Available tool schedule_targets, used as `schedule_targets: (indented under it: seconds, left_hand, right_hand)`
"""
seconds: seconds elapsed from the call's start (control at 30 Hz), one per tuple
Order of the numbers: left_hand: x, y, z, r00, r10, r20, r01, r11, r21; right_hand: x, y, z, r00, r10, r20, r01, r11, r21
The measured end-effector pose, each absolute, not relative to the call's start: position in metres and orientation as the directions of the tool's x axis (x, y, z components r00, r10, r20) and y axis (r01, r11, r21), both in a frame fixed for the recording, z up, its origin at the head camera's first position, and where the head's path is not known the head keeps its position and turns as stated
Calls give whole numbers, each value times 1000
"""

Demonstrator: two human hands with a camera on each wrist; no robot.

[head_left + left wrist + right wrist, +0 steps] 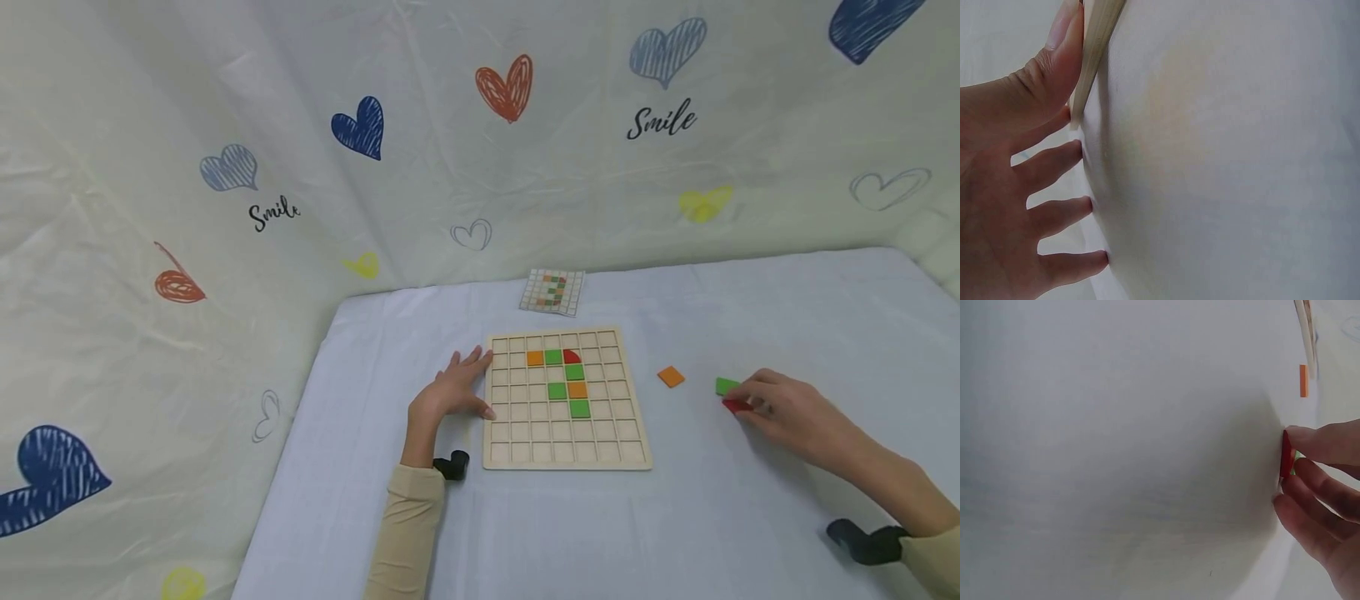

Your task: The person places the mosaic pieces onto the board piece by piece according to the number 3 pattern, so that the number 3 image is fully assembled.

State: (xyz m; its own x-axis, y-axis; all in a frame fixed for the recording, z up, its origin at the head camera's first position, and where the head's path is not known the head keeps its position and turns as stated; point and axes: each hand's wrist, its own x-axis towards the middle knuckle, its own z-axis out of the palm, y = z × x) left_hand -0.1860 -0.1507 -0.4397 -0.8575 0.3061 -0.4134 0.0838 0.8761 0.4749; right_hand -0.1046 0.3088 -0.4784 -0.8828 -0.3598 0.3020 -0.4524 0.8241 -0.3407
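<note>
Nearest the head camera, tan sleeves (405, 529) along the lower edge, with black wrist mounts (870, 542) at the cuffs. Beyond, on a white-covered tabletop (555, 533), a wooden grid board (528, 431) partly filled with coloured pieces (580, 408).

Left hand (452, 390): grip spread, with thumb and forefinger at the left edge of the board. Right hand (787, 417): grip pinching a red piece (737, 406) between thumb and fingertips, to the right of the board, just beside a loose green tile (725, 387). Nearer the board, a loose orange tile (671, 377). Contact between right hand and green tile: cannot tell.

Step in hand, as judged: taking hold of the red piece. Recommended: pinch by opposite edges only, lift without dragging the green tile along, then level before any turn. Keep left-hand pressure light; avoid tilting the board, for risk of unsettling its pieces.

Comparison of views. Head view alone: full grid layout and patterned card (534, 292) behind the board. Left wrist view: thumb against the side of the board, other fingers fanned, no coloured piece in sight. Right wrist view: red piece nearly edge-on, with a green sliver behind. Clearance between red piece and tabletop: undetermined in either view
</note>
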Motion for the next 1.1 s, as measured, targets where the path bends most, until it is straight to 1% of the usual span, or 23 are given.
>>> schedule_targets:
  seconds: [0.13, 0.33, 0.43, 0.53, 0.8, 0.9, 1.1]
  left_hand:
    - [-186, -151, -441, -856, 308, -416, 87, 878, 472]
    - [-185, -151, -442, -856, 305, -417, 86, 881, 466]
    - [-185, -151, -443, -857, 303, -417, 86, 882, 464]
    - [-185, -151, -443, -857, 304, -416, 88, 882, 462]
    - [-185, -150, -442, -857, 299, -419, 83, 884, 461]
    - [-186, -150, -442, -860, 297, -416, 84, 885, 458]
    - [-187, -150, -443, -861, 296, -413, 77, 879, 470]
  right_hand:
    - [-104, 306, -479, -880, -360, 309, -456, 822, -342]
    - [-105, 303, -473, -930, -348, 119, -366, 847, -385]
    - [-105, 301, -470, -935, -348, 76, -348, 848, -400]
    - [-106, 302, -469, -930, -358, 80, -357, 834, -420]
    - [-106, 299, -472, -899, -399, 183, -438, 796, -418]
    - [-107, 296, -472, -895, -402, 196, -447, 785, -430]
    - [-107, 288, -467, -894, -411, 178, -443, 756, -482]
